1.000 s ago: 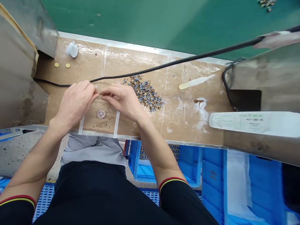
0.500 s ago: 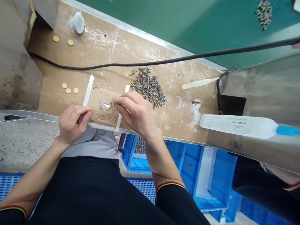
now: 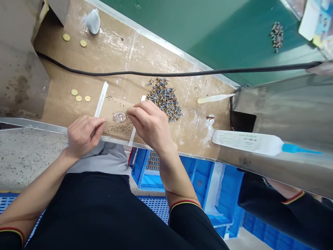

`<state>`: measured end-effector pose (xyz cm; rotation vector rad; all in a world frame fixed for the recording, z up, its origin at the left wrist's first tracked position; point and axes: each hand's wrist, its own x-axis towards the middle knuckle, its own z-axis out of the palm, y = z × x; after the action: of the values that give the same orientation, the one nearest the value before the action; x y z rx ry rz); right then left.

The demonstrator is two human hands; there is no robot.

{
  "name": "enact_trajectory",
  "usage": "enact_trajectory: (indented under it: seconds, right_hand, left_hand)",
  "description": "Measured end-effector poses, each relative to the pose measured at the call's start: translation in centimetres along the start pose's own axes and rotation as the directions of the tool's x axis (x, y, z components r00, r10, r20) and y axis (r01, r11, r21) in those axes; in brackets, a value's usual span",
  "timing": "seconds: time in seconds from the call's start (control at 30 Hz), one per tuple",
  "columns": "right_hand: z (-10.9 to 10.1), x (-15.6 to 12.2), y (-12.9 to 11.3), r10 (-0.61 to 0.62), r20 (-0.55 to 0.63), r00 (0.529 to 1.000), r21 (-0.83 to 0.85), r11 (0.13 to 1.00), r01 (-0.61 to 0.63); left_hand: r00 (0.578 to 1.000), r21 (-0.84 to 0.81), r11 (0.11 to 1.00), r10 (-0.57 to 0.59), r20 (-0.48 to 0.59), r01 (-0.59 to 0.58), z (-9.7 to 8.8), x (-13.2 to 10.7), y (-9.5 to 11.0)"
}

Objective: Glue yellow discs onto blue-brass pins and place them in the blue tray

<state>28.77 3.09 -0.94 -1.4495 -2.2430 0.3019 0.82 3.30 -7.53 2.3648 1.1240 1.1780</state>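
My right hand (image 3: 149, 121) is in a pinch just right of a small round, clear, shiny piece (image 3: 119, 117) on the cardboard-covered bench. Whatever its fingertips hold is too small to name. My left hand (image 3: 84, 133) is closed at the bench's front edge, thumb against curled fingers; I cannot make out anything in it. The round piece lies on a darker, speckled strip (image 3: 109, 129) between two white tapes (image 3: 102, 98). Beyond my right hand is a heap of small brass-and-blue metal parts (image 3: 166, 99).
Several yellow discs (image 3: 74, 92) lie at the left, near a grey-white lump (image 3: 93, 21). A black cable (image 3: 156, 74) crosses the bench. At the right are a pale stick (image 3: 215, 98) and a glue bottle (image 3: 247, 141) with a blue nozzle. Blue crates (image 3: 200, 184) stand below; another person's sleeve (image 3: 293, 198) shows.
The camera view has shifted slightly. Both hands keep nearly the same places and poses. The thin thing earlier visible between the right fingertips and the round piece is harder to see now.
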Motion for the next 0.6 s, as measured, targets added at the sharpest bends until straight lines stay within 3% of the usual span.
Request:
enact_trajectory:
  seconds: [0.23,0.37,0.6]
  right_hand:
    - [-0.3,-0.2,-0.4,0.02,-0.002,1.0,0.022,1.0,-0.02]
    - [-0.5,-0.7,-0.4,0.084,-0.075,0.994,0.095,0.993,-0.077]
    - [0.9,-2.0,0.1,0.166,-0.115,0.979,0.206,0.969,-0.14]
  left_hand:
    - [1.0,-0.001,1.0,-0.012,-0.008,0.012,-0.1,0.1,0.0]
    - [1.0,-0.008,1.0,0.009,-0.028,-0.01,0.0,0.1,0.0]
    - [0.999,-0.017,1.0,0.019,-0.029,-0.019,0.0,0.0,-0.3]
